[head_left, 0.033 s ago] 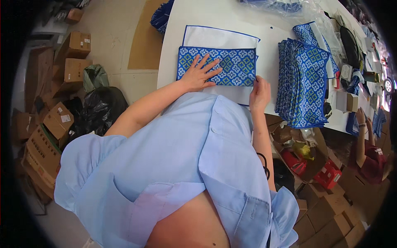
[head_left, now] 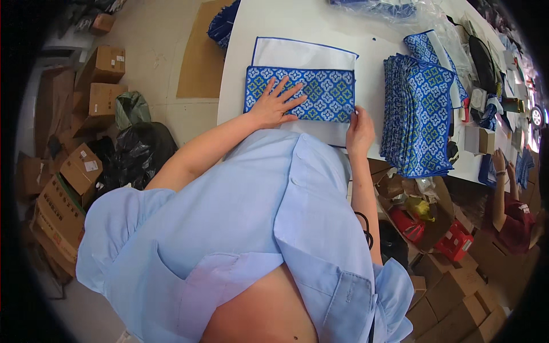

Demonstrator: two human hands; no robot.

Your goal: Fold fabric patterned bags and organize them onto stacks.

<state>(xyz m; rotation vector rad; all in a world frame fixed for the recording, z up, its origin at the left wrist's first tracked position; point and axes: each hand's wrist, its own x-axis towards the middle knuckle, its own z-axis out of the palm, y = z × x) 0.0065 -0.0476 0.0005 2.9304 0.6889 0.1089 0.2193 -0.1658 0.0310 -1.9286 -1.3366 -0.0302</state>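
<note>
A blue cloth point(head_left: 327, 91) with a white and green tile pattern lies folded on the table before me. My left hand point(head_left: 274, 108) rests flat on its left half, fingers spread. At the cloth's near right corner, my right hand point(head_left: 360, 131) has thumb and fingers pinched on the edge. A white cloth point(head_left: 303, 54) with blue edging shows beyond and below the patterned one; I cannot tell whether the two are joined. To the right stands a thick stack of folded patterned cloths point(head_left: 424, 123), close to my right hand.
Clear plastic wrapping point(head_left: 394, 10) lies at the table's far edge. Cardboard boxes point(head_left: 108, 64) and a black bag point(head_left: 143, 146) stand on the floor at left. An open carton point(head_left: 440, 206) sits below the table at right. Farther right, another person's arm point(head_left: 499, 197) reaches over the table.
</note>
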